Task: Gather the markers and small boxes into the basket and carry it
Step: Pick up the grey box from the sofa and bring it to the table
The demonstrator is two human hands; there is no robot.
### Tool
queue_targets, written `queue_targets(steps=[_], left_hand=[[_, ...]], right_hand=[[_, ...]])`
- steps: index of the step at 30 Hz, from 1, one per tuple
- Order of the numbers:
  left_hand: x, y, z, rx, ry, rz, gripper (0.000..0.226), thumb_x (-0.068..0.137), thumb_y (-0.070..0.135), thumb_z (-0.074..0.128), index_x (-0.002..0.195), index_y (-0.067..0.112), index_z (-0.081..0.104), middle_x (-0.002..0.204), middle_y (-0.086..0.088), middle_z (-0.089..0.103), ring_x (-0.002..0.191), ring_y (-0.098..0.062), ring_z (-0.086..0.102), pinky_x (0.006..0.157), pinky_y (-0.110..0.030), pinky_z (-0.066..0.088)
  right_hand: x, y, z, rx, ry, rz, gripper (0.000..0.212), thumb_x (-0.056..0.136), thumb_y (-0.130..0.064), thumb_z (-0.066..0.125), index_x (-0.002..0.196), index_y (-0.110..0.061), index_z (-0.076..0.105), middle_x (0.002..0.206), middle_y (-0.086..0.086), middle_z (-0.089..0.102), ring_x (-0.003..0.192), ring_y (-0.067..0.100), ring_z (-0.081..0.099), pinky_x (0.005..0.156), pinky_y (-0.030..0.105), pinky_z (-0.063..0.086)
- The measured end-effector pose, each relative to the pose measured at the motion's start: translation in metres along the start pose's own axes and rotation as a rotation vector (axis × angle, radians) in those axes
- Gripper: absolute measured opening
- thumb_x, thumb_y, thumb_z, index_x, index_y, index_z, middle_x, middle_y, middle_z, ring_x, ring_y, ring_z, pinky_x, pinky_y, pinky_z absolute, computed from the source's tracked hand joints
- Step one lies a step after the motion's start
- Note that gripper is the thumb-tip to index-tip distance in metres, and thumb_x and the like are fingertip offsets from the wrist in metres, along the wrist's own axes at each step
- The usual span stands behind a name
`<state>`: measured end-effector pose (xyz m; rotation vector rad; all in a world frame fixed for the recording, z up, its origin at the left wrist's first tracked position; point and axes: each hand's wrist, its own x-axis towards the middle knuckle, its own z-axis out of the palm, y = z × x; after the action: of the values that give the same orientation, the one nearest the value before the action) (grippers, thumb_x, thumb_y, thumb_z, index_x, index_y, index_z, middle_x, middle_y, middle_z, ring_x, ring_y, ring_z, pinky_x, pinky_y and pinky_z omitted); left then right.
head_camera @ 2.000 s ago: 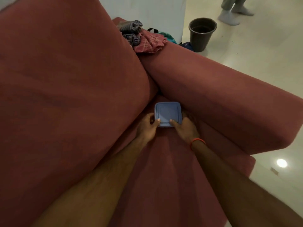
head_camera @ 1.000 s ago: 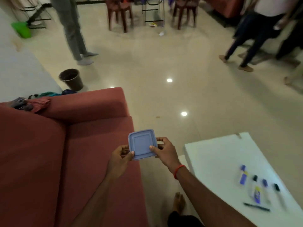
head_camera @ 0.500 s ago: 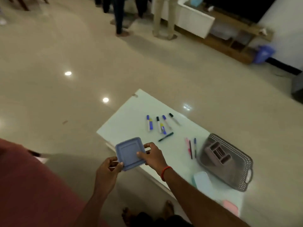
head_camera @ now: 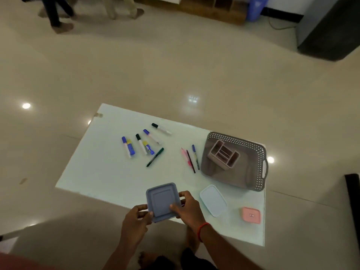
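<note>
The left grip and the right grip hold between them a square blue-grey plastic box with a lid, fingers curled round its near corners and thumbs on top. They hold it level above the near edge of the white bench. The grey perforated plastic basket stands further out and to the right of the grips. All it contains is a pink compartmented organiser, so as far as can be seen, none of the loose things are in yet. Just right of the right grip lies a pale blue rectangular lidded box, and further right a small pink square box. Both rest on the bench outside the basket. Ahead of the grips, white-barrelled markers with blue, black and yellow ends lie scattered, with a dark green pen beside them. A few thin pens sit close to the basket's left wall. The task looks to be at an early stage: one box is in hand and probably bound for the basket. Still to do are the other two boxes, every marker and pen, and then lifting and carrying the basket.
</note>
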<state>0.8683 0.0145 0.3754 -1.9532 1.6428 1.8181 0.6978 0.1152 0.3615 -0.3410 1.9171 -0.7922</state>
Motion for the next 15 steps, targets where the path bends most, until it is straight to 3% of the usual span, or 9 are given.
queue_targets(steps=[5,8,15], left_hand=[[0.033,0.008,0.039,-0.005,-0.032,-0.049,0.018,0.091,0.012,0.073,0.106,0.018,0.066,0.097,-0.01,0.075,0.083,-0.027,0.072,0.068,-0.037,0.058],[0.069,0.012,0.064,-0.03,-0.083,-0.1,0.017,0.09,0.012,0.073,0.104,0.02,0.066,0.099,-0.01,0.074,0.085,-0.028,0.071,0.068,-0.037,0.057],[0.17,0.015,0.091,0.145,-0.223,-0.065,0.017,0.092,0.01,0.07,0.105,0.021,0.065,0.1,-0.009,0.074,0.089,-0.026,0.072,0.072,-0.036,0.057]], right_hand=[[0.032,0.023,-0.019,-0.071,0.001,0.061,0.047,0.085,-0.037,0.072,0.124,-0.02,0.053,0.115,0.005,0.069,0.099,0.021,0.068,0.084,0.031,0.059],[0.068,0.034,-0.03,-0.112,0.007,0.102,0.051,0.087,-0.041,0.07,0.128,-0.018,0.053,0.119,0.007,0.069,0.103,0.023,0.067,0.089,0.037,0.058],[0.131,0.053,-0.02,-0.215,0.12,0.17,0.05,0.088,-0.05,0.065,0.121,-0.013,0.058,0.118,0.007,0.068,0.106,0.028,0.065,0.089,0.039,0.055]])
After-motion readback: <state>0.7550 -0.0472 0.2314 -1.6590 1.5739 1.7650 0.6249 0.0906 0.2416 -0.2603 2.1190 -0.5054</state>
